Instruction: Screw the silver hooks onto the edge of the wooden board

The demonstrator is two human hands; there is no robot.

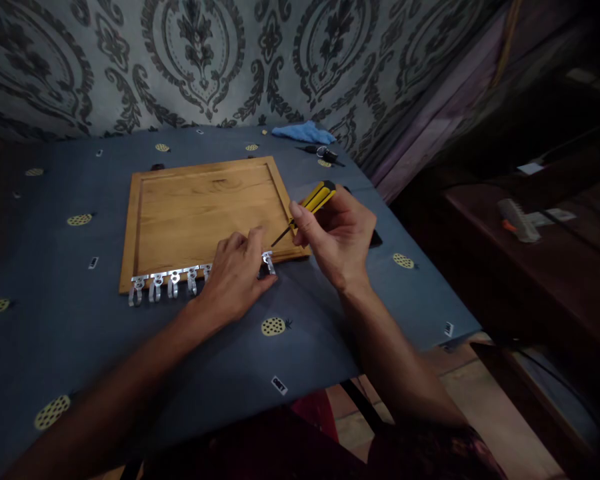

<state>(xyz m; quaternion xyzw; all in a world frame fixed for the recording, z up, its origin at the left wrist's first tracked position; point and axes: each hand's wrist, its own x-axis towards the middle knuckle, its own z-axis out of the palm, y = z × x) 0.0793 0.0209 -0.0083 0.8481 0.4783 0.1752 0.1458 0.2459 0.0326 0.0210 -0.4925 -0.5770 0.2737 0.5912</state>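
A wooden board (205,207) with a raised rim lies flat on a blue patterned tablecloth. Along its near edge runs a metal hook rail (170,281) with several silver hooks. My left hand (237,273) presses down on the right part of that rail, fingers curled over it. A yellow and black screwdriver (314,200) is gripped in my right hand (340,237), its tip slanting down to the rail's right end by the board's near right corner.
A blue cloth (304,132) and a small dark tool (325,153) lie at the table's far right. The table (405,293) edge drops off on the right toward a dark wooden bench (530,233) with small items. A patterned wall stands behind.
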